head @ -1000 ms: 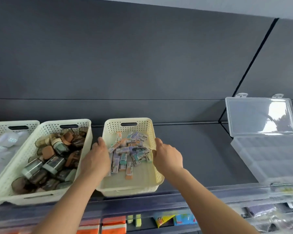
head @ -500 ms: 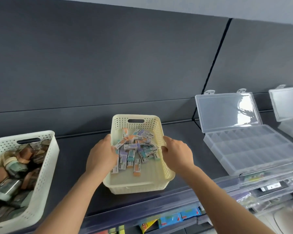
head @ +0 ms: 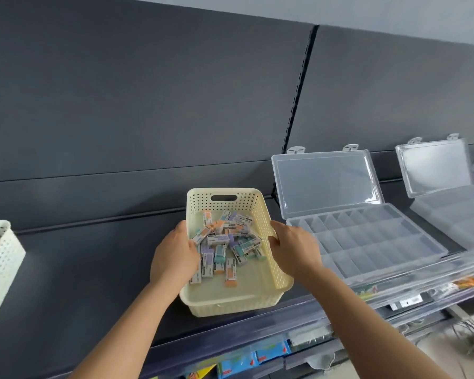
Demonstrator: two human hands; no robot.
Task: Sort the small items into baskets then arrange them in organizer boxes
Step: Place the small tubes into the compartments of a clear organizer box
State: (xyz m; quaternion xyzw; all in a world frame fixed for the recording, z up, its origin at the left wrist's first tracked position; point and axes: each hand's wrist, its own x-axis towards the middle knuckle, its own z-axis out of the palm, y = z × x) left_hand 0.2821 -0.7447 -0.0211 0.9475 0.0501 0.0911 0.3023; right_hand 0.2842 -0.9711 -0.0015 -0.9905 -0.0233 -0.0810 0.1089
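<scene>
Cream perforated plastic basket point(head: 268, 236), rectangular with a slot handle at its far end, sits on the dark grey shelf point(head: 93, 269), its near end at the shelf's front edge. It contains a loose pile of small paper-sleeved erasers point(head: 225, 242) in orange, purple and teal, gathered toward the far half.

Grip state: the left hand point(head: 174, 259) is closed over the basket's left rim, fingers curled inside the wall among the erasers. The right hand point(head: 294, 248) is closed over the right rim, thumb inside the wall. Both hands hold the basket only.

Position: the basket stands just left of the clear plastic compartmented organizer box point(head: 367, 242), which lies open with its lid upright against the back panel. A second clear organizer box point(head: 449, 203) stands further right. Part of a white perforated basket point(head: 0, 258) shows at the far left, well apart.

Step in hand, as judged: positioning the eraser basket beside the open box before filling the compartments.

Procedure:
1. Keep both grips level so the pile does not slide.
2. Set the basket close to the box without striking its wall.
3. Push it back from the shelf edge before releasing.
4. Leave the lid undisturbed.
</scene>
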